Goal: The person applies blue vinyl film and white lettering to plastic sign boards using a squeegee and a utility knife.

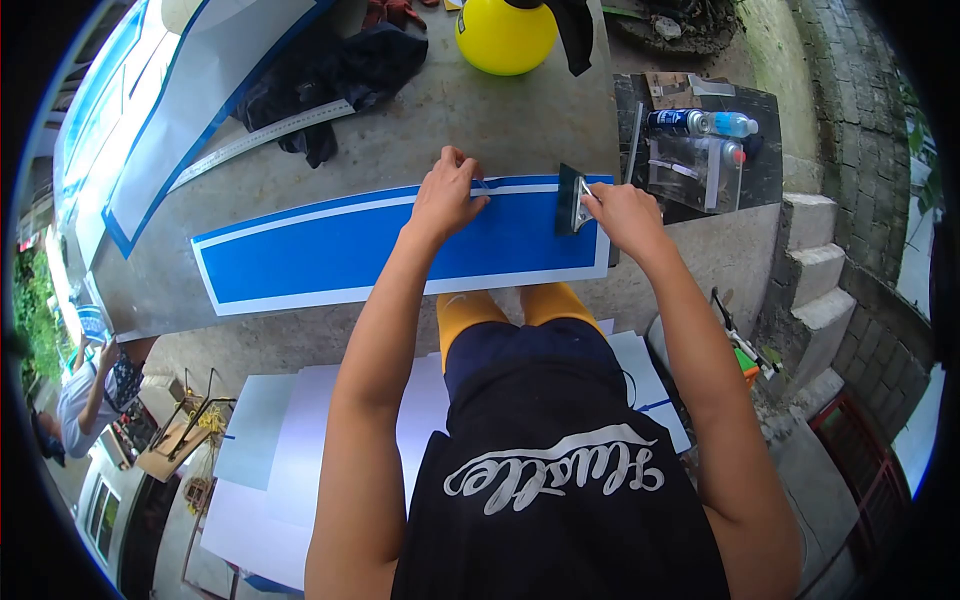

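A long blue panel with a white border (340, 248) lies across the near side of the grey table. At its upper edge my left hand (450, 192) is closed, fingers pinched on a thin edge of blue film that lifts slightly beside the fingertips. My right hand (622, 215) grips the metal handle of a squeegee (568, 203) near the panel's right end. The squeegee's wide dark blade overlaps the blue surface and the white border there.
A long ruler (262, 138) and dark cloth (350, 70) lie behind the panel, with a yellow spray bottle (507, 35) at the back. Large blue-edged sheets (190, 110) cover the left. Cans and bottles (705, 124) stand right, near concrete steps (815, 255). Another person (85, 400) is far left.
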Action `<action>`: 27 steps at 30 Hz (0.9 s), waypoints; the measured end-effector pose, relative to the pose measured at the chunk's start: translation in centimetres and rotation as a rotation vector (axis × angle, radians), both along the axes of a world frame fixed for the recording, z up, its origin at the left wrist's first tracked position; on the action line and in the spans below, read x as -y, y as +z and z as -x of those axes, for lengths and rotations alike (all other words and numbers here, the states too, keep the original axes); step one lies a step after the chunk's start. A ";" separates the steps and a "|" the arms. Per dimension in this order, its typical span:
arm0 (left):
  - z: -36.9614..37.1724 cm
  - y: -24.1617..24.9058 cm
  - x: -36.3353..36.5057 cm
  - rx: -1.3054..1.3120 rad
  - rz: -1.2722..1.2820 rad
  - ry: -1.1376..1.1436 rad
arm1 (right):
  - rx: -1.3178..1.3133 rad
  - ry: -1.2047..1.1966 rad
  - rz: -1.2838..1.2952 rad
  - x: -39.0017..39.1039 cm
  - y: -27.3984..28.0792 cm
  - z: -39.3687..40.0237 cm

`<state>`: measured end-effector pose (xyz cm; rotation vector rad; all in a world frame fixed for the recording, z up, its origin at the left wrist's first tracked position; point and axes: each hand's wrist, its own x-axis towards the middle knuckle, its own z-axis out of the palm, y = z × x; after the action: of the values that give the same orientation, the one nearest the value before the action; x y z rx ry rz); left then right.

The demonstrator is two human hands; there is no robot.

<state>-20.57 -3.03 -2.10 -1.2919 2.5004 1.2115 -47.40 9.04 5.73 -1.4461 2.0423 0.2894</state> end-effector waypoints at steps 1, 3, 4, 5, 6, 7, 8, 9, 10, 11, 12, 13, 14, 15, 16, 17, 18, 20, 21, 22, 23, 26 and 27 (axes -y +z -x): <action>0.1 -0.2 0.1 0.008 0.005 -0.001 | 0.002 -0.002 -0.012 0.3 -0.3 0.0; 0.2 -0.3 0.2 0.014 0.005 -0.007 | 0.007 -0.003 -0.035 0.8 -0.6 -0.1; 0.2 -0.3 0.3 0.014 0.000 -0.013 | 0.004 -0.005 -0.038 1.0 -0.9 -0.1; 0.1 -0.2 0.4 0.014 -0.006 -0.017 | 0.002 -0.007 -0.042 1.0 -1.1 -0.1; 0.0 -0.3 0.5 -0.003 0.000 -0.045 | 0.000 -0.007 -0.046 1.0 -1.2 -0.1; -0.1 -0.5 0.7 -0.021 0.007 -0.072 | -0.003 -0.009 -0.048 1.0 -1.2 -0.2; -0.2 -0.6 0.9 -0.038 0.014 -0.098 | -0.005 -0.009 -0.049 1.1 -1.1 -0.3; -0.2 -0.6 1.0 -0.032 0.004 -0.120 | -0.007 -0.010 -0.049 1.2 -1.0 -0.4; -0.1 -0.6 1.1 -0.026 -0.005 -0.143 | -0.008 -0.013 -0.053 1.3 -0.8 -0.5; -0.1 -0.6 1.2 -0.020 -0.013 -0.166 | -0.009 -0.018 -0.056 1.4 -0.7 -0.7; -0.2 -0.5 1.3 -0.042 -0.008 -0.157 | -0.011 -0.023 -0.061 1.5 -0.6 -0.8; -0.3 -0.5 1.4 -0.064 -0.002 -0.148 | -0.014 -0.024 -0.056 1.4 -0.6 -0.8; -0.4 -0.5 1.5 -0.087 0.004 -0.139 | -0.019 -0.026 -0.052 1.4 -0.7 -0.9; -0.4 0.0 1.7 -0.051 -0.033 -0.123 | -0.023 -0.027 -0.049 1.3 -0.7 -0.9; -0.4 0.6 1.9 -0.013 -0.071 -0.108 | -0.019 -0.030 -0.047 1.2 -0.8 -0.9; -0.5 1.0 2.1 0.025 -0.108 -0.091 | -0.016 -0.031 -0.045 1.2 -0.9 -0.8; -0.9 0.9 2.1 0.021 -0.109 -0.062 | -0.011 -0.033 -0.045 1.1 -1.0 -0.8; -2.2 0.4 2.5 0.011 -0.107 -0.003 | -0.016 -0.033 -0.043 1.1 -1.1 -0.8; -2.9 0.5 2.9 0.047 -0.096 -0.011 | -0.019 -0.033 -0.042 1.1 -1.2 -0.8; -3.7 0.6 3.4 0.083 -0.087 -0.018 | -0.022 -0.032 -0.038 1.1 -1.2 -0.8; -4.5 0.7 3.9 0.118 -0.077 -0.026 | -0.025 -0.032 -0.034 1.0 -1.3 -0.9; -7.0 1.1 4.8 0.155 -0.098 0.027 | -0.031 -0.032 -0.041 1.1 -1.2 -1.0; -7.9 1.1 5.1 0.166 -0.100 0.049 | -0.033 -0.033 -0.045 1.2 -1.2 -1.0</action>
<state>-12.65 -8.09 -0.99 -1.3747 2.2772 1.1705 -46.37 7.85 4.53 -1.3877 2.0707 0.3459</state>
